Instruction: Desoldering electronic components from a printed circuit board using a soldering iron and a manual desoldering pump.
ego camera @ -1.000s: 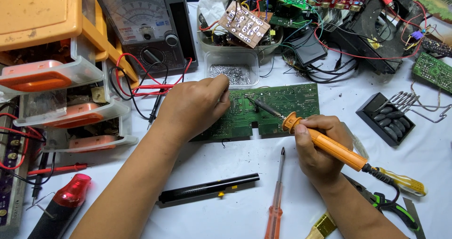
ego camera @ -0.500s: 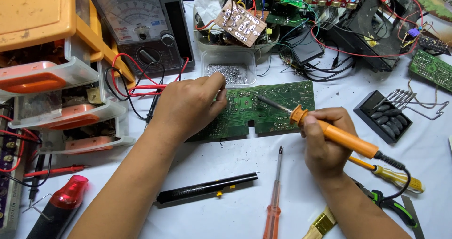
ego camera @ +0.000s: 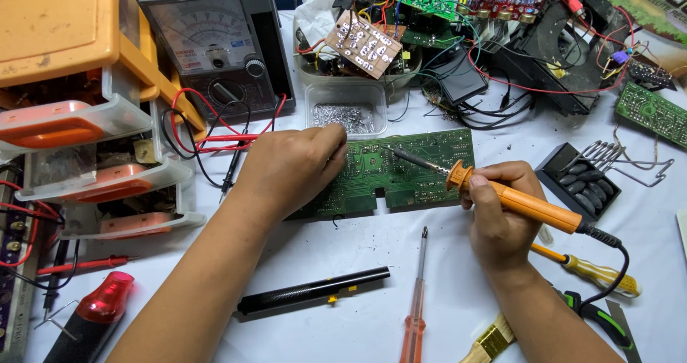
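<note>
Clutter crowds the worktop (ego camera: pixel 343 248); left hand (ego camera: pixel 290 166) presses flat on the circuit board (ego camera: pixel 401 170), right hand (ego camera: pixel 501 216) grips the soldering iron (ego camera: pixel 515 202).

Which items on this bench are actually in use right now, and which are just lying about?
In use:
left hand, pressing on the green circuit board
right hand, holding the orange soldering iron, tip on the board

Lying about:
analog multimeter
black pen-shaped tool
red-handled screwdriver
yellow-handled screwdriver
clear tub of small metal bits
orange drawer unit
</note>
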